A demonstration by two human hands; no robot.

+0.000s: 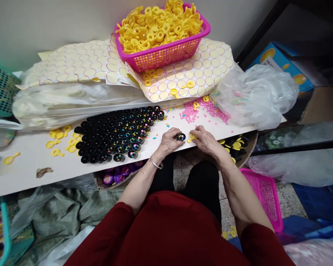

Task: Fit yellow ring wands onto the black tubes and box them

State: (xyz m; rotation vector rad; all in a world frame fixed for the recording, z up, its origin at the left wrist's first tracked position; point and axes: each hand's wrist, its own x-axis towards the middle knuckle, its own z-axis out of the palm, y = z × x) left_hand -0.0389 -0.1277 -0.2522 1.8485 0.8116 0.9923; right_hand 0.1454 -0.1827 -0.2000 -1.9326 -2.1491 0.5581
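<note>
My left hand grips a small black round cap with coloured beads inside, at the near edge of the white board. My right hand pinches a yellow plastic ring piece right beside that cap. A dense cluster of the same black caps lies to the left of my hands. Pink beads are scattered just beyond my right hand.
A pink basket full of yellow rings sits on sheets of round stickers at the back. Loose yellow rings lie at left. Clear plastic bags bulge at right. A teal basket stands far left, another pink basket on the floor.
</note>
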